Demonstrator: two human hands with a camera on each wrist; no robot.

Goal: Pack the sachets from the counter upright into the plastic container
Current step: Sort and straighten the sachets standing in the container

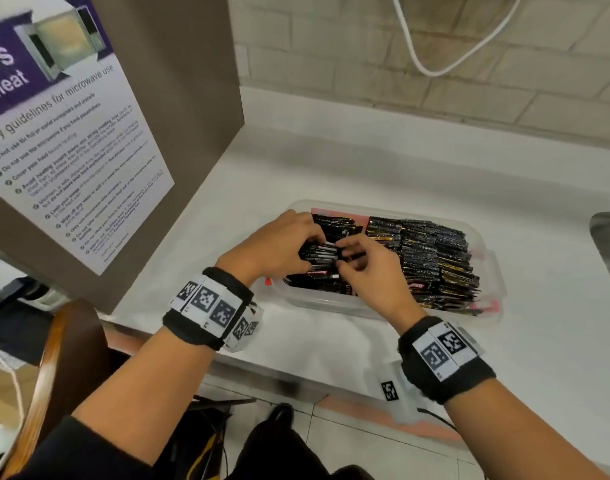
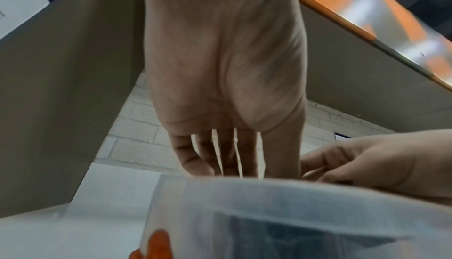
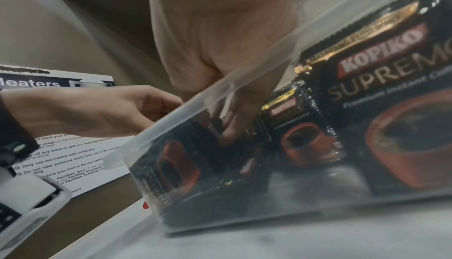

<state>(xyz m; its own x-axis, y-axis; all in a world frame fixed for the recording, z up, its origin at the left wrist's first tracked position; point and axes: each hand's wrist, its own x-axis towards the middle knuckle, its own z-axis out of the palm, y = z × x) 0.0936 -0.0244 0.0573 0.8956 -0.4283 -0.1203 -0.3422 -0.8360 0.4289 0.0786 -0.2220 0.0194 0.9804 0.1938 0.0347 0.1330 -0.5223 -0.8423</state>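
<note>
A clear plastic container [image 1: 331, 306] sits on the white counter [image 1: 331, 161]. Its right part is packed with black sachets [image 1: 431, 258] standing on edge. Over its left part, my left hand [image 1: 314, 242] and right hand [image 1: 345, 258] both grip a small bundle of black sachets [image 1: 319, 254] from opposite sides. In the right wrist view, the right hand [image 3: 229, 127] has its fingers curled down among upright Kopiko sachets [image 3: 300, 127], behind the container wall [image 3: 195, 104]. The left wrist view shows the left hand [image 2: 220, 162] reaching down behind the blurred container rim [image 2: 269, 215], which hides its fingertips.
A brown cabinet side with a microwave guidelines poster [image 1: 71, 150] stands close on the left of the container. A white cable [image 1: 435, 57] hangs on the brick wall behind. A metal sink edge [image 1: 608, 244] shows at far right, and a wooden chair [image 1: 54, 358] stands below left.
</note>
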